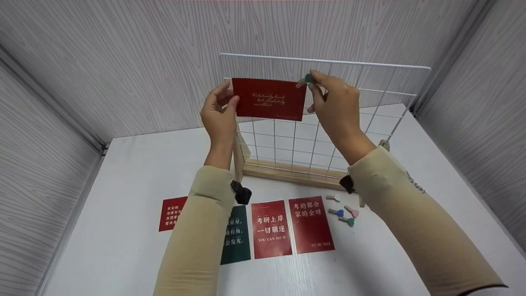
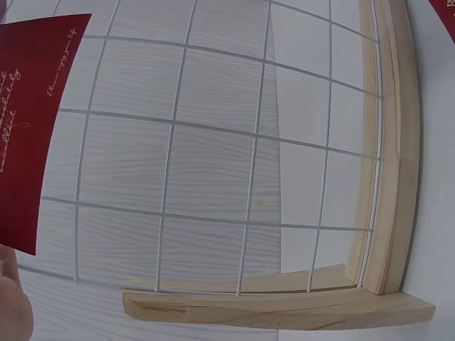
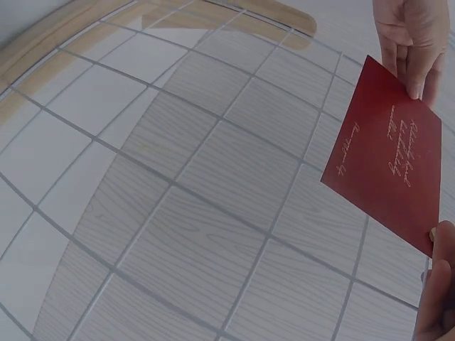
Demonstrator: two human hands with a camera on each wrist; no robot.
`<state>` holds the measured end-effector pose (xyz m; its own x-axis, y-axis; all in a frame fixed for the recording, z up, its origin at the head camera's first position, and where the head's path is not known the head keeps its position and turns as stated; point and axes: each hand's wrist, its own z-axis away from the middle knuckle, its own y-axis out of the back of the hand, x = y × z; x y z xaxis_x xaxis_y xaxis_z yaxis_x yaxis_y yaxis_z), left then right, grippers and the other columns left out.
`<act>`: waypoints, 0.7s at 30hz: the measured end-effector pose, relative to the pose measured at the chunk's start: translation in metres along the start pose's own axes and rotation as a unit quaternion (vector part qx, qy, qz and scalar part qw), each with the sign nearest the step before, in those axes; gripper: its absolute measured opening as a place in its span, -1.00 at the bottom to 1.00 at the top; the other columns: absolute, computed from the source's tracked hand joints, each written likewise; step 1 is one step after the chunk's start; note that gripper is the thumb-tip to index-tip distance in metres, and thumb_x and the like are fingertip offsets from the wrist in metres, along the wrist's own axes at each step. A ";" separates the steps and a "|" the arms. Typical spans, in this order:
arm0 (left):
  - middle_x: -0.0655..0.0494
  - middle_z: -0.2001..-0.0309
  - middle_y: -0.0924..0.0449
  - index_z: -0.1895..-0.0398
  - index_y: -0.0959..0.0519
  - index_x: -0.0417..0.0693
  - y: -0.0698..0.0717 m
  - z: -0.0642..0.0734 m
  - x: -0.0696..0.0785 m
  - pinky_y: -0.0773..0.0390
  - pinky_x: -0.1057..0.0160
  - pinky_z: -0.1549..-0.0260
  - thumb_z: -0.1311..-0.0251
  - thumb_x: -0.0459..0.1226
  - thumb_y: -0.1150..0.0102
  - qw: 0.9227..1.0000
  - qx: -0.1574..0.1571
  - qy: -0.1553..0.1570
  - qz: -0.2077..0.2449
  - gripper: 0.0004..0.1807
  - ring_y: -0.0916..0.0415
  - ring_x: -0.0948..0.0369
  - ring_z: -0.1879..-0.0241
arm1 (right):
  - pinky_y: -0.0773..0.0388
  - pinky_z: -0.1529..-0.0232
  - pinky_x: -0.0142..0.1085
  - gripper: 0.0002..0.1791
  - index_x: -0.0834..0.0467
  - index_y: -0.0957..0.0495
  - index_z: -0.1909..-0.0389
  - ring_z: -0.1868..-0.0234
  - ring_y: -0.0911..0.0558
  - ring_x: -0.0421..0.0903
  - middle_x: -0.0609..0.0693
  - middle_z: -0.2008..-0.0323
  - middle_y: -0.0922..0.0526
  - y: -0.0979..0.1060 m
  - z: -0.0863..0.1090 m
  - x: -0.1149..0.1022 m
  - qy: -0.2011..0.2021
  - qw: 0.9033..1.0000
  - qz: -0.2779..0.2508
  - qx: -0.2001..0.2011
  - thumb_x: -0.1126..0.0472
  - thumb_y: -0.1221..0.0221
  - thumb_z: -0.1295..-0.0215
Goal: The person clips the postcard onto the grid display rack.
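My left hand (image 1: 220,113) pinches the left edge of a red card (image 1: 269,100) with pale script, thumb in front. The card is held up in front of a white wire grid (image 1: 324,61). At the card's upper right corner, my right hand (image 1: 339,102) pinches a small wooden clothespin (image 1: 307,78) topped with a green heart. In the right wrist view, the clip's tip shows at the corner of the card (image 3: 391,149), mostly hidden by fingers. Whether it also grips a wire cannot be told.
The grid stands in a wooden base (image 1: 287,174) on a white table (image 1: 135,176). Nearer lie a green card (image 1: 236,238) and red cards, among them one (image 1: 271,230) beside another (image 1: 312,226); my left sleeve partly covers some. Several heart clothespins (image 1: 347,222) lie to their right.
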<state>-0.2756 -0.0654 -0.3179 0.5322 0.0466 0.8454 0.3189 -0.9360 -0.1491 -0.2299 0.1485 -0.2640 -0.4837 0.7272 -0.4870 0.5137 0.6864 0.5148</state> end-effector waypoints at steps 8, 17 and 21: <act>-0.04 0.10 -0.59 -0.04 -0.56 -0.24 -0.001 0.001 -0.002 -0.54 0.28 0.07 -0.17 -0.49 -0.21 1.000 -0.003 0.004 -0.002 -0.66 -0.52 0.18 0.10 | -0.39 0.58 -0.61 -0.64 0.30 -0.51 -0.13 0.60 -0.60 -0.21 0.09 0.10 -0.67 -0.002 0.004 0.005 0.028 0.999 -0.008 0.021 0.30 -0.15 -0.34; -0.02 0.09 -0.61 -0.03 -0.56 -0.25 -0.002 0.001 -0.003 -0.54 0.27 0.07 -0.17 -0.50 -0.20 1.000 -0.007 -0.003 -0.009 -0.67 -0.53 0.20 0.10 | -0.41 0.56 -0.62 -0.62 0.26 -0.51 -0.16 0.60 -0.62 -0.18 0.08 0.08 -0.67 -0.003 0.005 0.008 0.026 0.999 -0.015 0.022 0.27 -0.15 -0.34; -0.04 0.09 -0.60 -0.03 -0.56 -0.27 -0.001 0.001 -0.005 -0.53 0.28 0.05 -0.17 -0.50 -0.21 1.000 -0.008 -0.007 -0.008 -0.67 -0.53 0.20 0.09 | -0.45 0.51 -0.61 -0.59 0.24 -0.48 -0.19 0.59 -0.63 -0.16 0.08 0.07 -0.67 -0.002 0.006 0.009 0.028 0.999 -0.016 0.024 0.28 -0.16 -0.33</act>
<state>-0.2776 -0.0645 -0.3223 0.5372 0.0668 0.8408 0.3150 -0.9406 -0.1265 -0.2313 0.1533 -0.2737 -0.5397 0.7040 -0.4616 0.5299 0.7101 0.4635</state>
